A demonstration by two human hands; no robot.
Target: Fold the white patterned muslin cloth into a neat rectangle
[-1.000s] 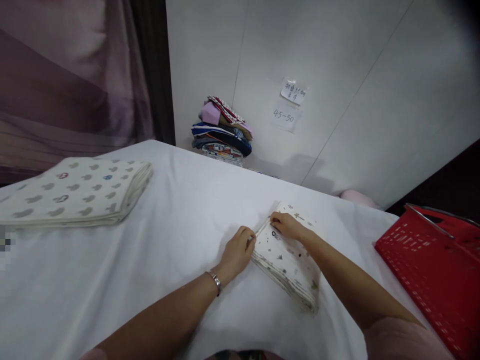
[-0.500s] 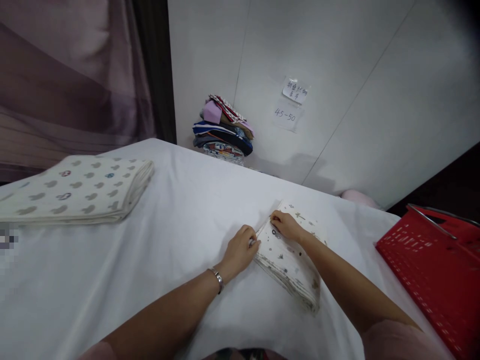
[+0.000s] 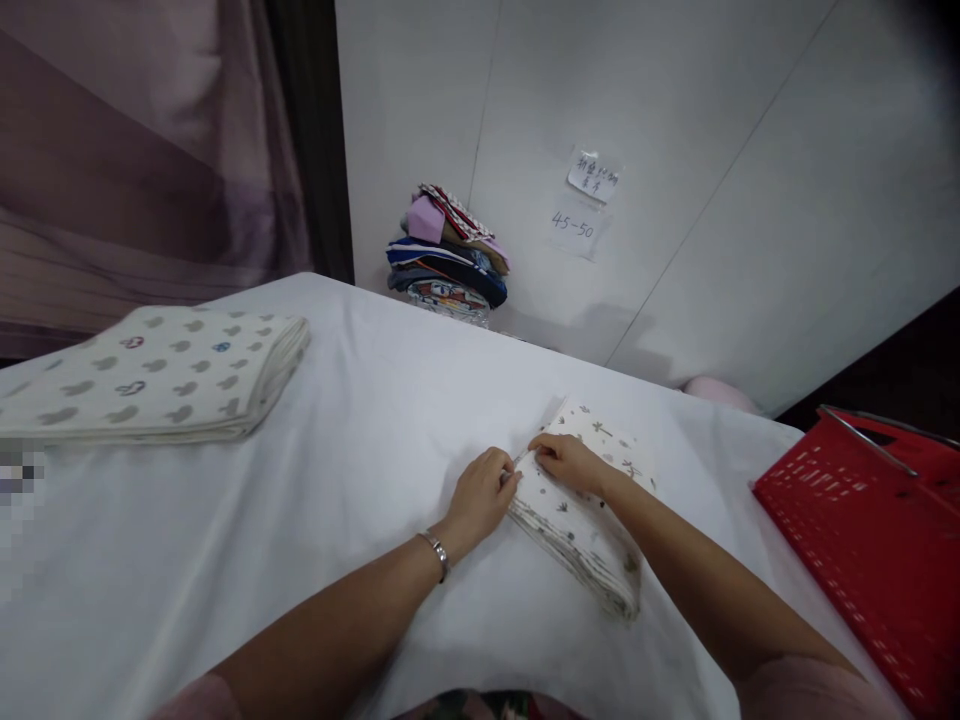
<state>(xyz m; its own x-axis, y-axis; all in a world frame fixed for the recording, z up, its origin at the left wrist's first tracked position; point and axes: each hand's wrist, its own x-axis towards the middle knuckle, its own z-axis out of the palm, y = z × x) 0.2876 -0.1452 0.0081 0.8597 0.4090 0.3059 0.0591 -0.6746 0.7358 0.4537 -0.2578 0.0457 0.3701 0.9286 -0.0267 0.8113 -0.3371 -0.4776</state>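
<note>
A folded white cloth with small printed motifs (image 3: pixel 577 530) lies on the white-covered table, right of centre. My left hand (image 3: pixel 484 495), with a metal bracelet at its wrist, grips the cloth's left corner between thumb and fingers. My right hand (image 3: pixel 566 460) rests on the upper left part of the same cloth, its fingers closed at the left edge close to my left hand. The fingertips of the right hand pinch at that edge.
A larger folded cloth with grey motifs (image 3: pixel 172 375) lies at the table's left. A red basket (image 3: pixel 870 540) stands at the right edge. Beyond the table's far edge (image 3: pixel 420 310) are a stack of folded fabrics (image 3: pixel 450 250) and a wall with paper labels (image 3: pixel 592 175).
My right hand has moved slightly left and down along the cloth's edge, nearer my left hand. My left hand stays at the corner.
</note>
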